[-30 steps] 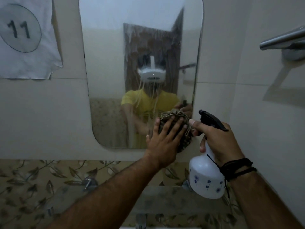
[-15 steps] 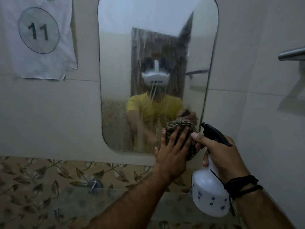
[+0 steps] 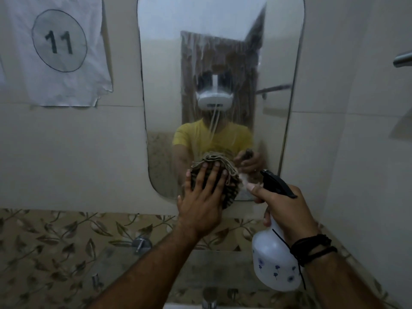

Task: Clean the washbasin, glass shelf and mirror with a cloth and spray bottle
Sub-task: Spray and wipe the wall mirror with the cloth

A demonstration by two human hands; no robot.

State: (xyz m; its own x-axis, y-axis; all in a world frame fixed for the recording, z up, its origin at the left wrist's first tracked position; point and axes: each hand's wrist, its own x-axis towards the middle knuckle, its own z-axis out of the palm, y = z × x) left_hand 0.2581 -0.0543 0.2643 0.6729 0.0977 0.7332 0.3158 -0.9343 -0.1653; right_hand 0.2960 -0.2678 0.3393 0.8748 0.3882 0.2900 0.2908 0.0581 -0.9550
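Note:
A tall mirror [image 3: 220, 52] with rounded corners hangs on the pale tiled wall; streaks of liquid run down its middle. My left hand [image 3: 201, 197] presses a bunched brown striped cloth [image 3: 231, 172] flat against the mirror's lower part, fingers straight and spread. My right hand [image 3: 287, 210] grips the neck of a white spray bottle [image 3: 274, 262] with small blue flowers and a black trigger head, index finger stretched forward beside the nozzle. The glass shelf [image 3: 218, 266] lies below the hands. Only the washbasin's top edge shows at the bottom.
A sheet of paper [image 3: 60, 50] marked 11 hangs left of the mirror. A metal peg [image 3: 140, 244] sticks out of the leaf-patterned tile band. The tap [image 3: 209, 297] rises at the bottom centre. A metal rail end [image 3: 402, 59] juts in at the right edge.
My left hand has slid the cloth leftward and slightly up across the mirror's lower part. The view has shifted, so the mirror sits more centred. My right hand still holds the bottle.

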